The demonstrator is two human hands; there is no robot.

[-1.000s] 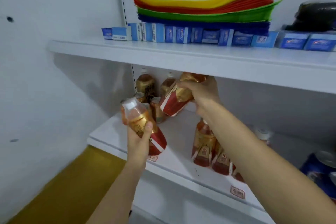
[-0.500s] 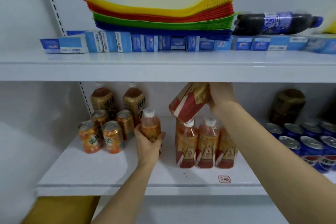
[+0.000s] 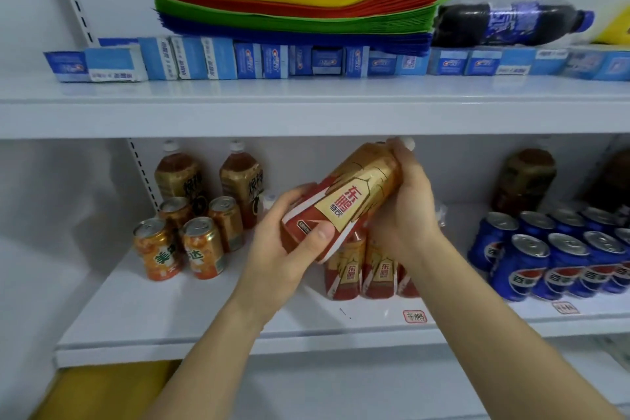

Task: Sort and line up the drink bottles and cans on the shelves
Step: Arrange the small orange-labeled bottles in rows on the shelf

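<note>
You are holding one red-and-gold bottle (image 3: 344,204) tilted in the air in front of the lower shelf (image 3: 211,310), base down to the left, cap up to the right near the underside of the upper shelf (image 3: 306,106). Your left hand (image 3: 289,249) is gripping its base, thumb across the label; your right hand (image 3: 405,211) is curling around its upper part. Directly below, matching bottles (image 3: 368,269) are standing in a row at the middle of the shelf. Orange cans (image 3: 180,245) are sitting to the left, blue cans (image 3: 552,259) to the right. As you are lowering it, the base could clip the standing caps and topple that row, since they are packed close. Lifting higher risks knocking the cap against the upper shelf.
</note>
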